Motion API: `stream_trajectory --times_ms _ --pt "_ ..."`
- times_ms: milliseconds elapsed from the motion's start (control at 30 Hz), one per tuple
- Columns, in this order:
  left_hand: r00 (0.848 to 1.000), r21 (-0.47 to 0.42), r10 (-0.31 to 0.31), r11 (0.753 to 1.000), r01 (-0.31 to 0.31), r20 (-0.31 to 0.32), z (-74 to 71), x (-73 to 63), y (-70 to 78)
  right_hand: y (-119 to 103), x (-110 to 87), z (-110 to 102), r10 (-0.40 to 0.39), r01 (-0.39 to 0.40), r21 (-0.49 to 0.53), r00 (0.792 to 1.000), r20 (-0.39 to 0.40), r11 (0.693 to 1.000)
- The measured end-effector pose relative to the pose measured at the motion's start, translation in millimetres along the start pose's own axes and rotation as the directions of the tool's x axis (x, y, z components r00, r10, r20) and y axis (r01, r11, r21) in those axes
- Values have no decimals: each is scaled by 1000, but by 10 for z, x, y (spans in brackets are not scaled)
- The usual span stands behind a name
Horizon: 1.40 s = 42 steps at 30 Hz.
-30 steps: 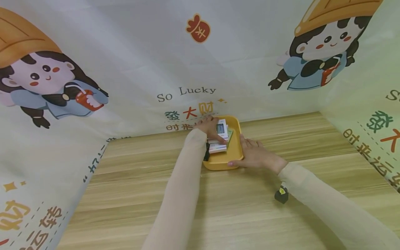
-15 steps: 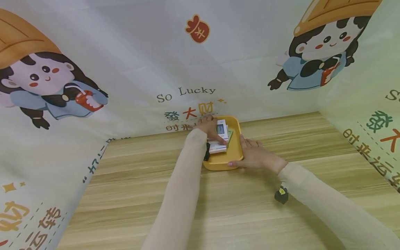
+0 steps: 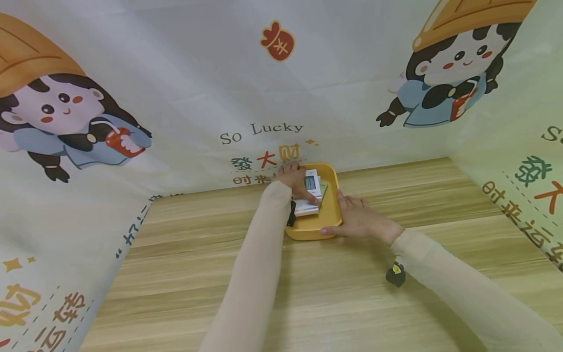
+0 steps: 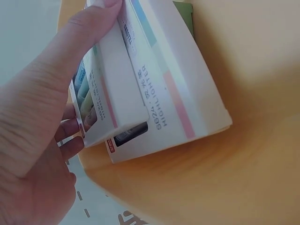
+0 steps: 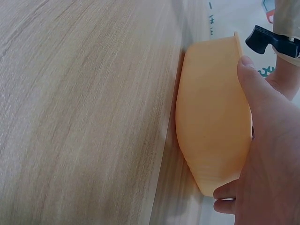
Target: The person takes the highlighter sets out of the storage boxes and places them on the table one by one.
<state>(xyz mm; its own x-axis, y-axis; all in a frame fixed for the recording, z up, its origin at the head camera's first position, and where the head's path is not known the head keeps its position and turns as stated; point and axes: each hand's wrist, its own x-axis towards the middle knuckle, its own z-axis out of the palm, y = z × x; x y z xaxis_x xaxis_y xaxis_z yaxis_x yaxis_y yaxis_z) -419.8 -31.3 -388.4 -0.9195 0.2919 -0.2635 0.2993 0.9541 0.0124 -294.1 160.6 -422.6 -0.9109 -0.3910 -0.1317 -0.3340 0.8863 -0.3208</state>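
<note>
Pinching a box between thumb and curled fingers, the left hand works inside the tray, over its left part. The box overlaps a second box in the left wrist view, and both carry the word HIGHLIGHTER; pens show through the window of the gripped one. A green item peeks out beside the second box, too little of it visible to identify.

The right hand grasps nothing: its fingers lie fairly straight along the tray's outer right side, with the thumb near the front corner — seemingly to steady it. The tray rests on the table, close to the printed backdrop.

The step in hand looks like handling the box within the tray, with the tray braced from the right; whether the box is being seated or picked out, I cannot tell. Either way, the next move calls for a controlled left hand — easing the grip without dragging the second box, or firming it for a straight lift — while the right hand's light pressure prevents sliding.
</note>
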Motion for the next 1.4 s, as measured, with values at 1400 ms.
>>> stream_trajectory --times_ms 1400 --pt "997 -106 72 992 -74 -21 -136 -146 -28 -31 -23 -5 -29 29 -1 999 -19 1000"
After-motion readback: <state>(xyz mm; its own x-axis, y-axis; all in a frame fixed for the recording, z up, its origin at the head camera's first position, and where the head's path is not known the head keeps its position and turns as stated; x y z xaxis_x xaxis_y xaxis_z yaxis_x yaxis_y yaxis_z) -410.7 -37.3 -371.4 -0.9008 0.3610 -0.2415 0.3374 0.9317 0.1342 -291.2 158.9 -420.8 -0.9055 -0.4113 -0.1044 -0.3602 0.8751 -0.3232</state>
